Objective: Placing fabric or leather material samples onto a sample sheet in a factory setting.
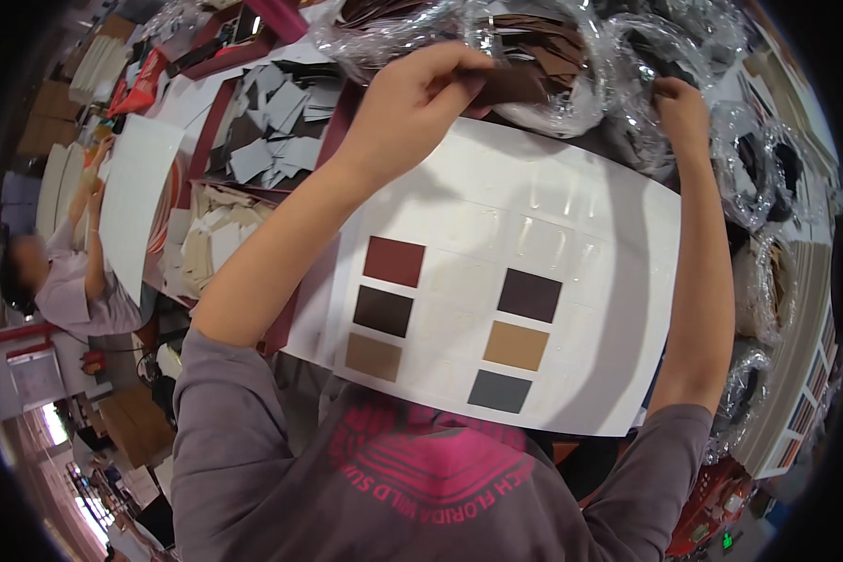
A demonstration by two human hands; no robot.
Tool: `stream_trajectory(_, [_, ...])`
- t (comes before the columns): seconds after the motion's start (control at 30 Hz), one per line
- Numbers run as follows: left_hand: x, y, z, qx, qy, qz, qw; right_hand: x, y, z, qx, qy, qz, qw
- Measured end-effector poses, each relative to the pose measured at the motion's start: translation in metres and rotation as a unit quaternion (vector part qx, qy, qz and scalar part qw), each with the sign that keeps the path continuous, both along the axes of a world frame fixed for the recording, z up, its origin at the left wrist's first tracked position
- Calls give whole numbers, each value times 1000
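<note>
Before me lies a large white sheet (459, 318) bearing two columns of coloured swatches. The left column has a dark red swatch (393, 261), a dark brown one and a taupe one; the right has a dark purple swatch (529, 296), a tan one and a grey one. Clear glossy strips mark other spots on it. My left hand (421, 98), above the sheet's far edge, pinches dark brown swatches (517, 86); how many, I cannot tell. My right hand (684, 112) has curled fingers at a clear plastic bag (632, 108) with dark contents; what they grip is hidden.
Several clear plastic bags of swatches, including one with brown pieces (557, 56), line the far and right sides. Left of my arm stand a dark red box of grey swatches (276, 117) and a heap of cream pieces (211, 239). A co-worker (75, 281) handles a white sheet (140, 197) farther left.
</note>
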State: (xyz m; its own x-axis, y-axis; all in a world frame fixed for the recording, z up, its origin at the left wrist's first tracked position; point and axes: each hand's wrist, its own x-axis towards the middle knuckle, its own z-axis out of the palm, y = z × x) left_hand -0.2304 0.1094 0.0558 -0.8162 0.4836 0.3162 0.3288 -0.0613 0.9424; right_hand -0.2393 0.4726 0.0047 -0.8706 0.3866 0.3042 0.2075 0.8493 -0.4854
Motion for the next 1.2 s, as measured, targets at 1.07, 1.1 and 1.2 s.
stream_trajectory(1.07, [165,-166,-47,-266,123,5,956,316,-291,10,-564,-183,40,805])
stream_trajectory(1.1, [172,-168,-44,-245,110,-11,963,316,-293,8,-564,-183,38,804])
stream_trajectory(1.2, [201,-172,-44,-190,73,-64,977,312,-298,3,-558,-184,37,809])
